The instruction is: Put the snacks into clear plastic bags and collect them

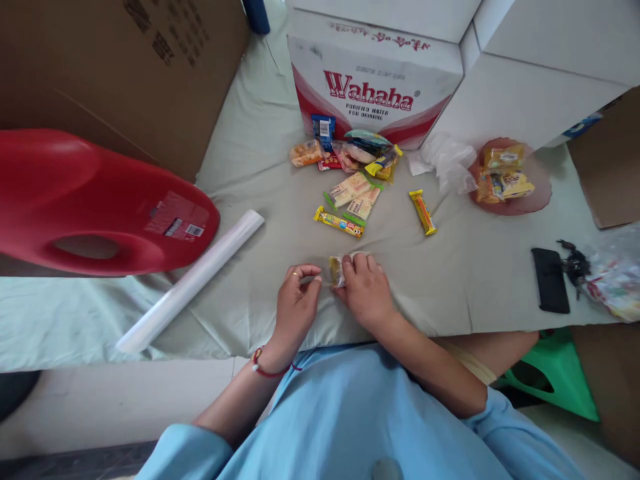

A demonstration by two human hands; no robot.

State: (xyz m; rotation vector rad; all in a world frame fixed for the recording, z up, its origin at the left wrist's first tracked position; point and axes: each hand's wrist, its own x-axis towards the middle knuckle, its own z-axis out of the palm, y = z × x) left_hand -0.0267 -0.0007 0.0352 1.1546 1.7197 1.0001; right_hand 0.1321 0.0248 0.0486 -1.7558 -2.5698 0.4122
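My right hand [367, 288] rests on the pale cloth near the table's front edge, fingers curled over a small yellow snack packet [336, 271]. My left hand [297, 300] sits just left of it, thumb and fingers pinched together close to the packet's left end; what they pinch is too small to make out. Farther back lie several snack packets: a yellow bar [339, 223], pale cracker packs [351, 189], another yellow bar [423, 212] and a mixed heap [350, 152].
A red plastic object [95, 200] juts in from the left beside a roll of clear bags [193, 280]. A Wahaha carton [373, 73] and white boxes stand at the back. A red bag of snacks [507, 177], a black phone [550, 280] and keys [575, 263] lie right.
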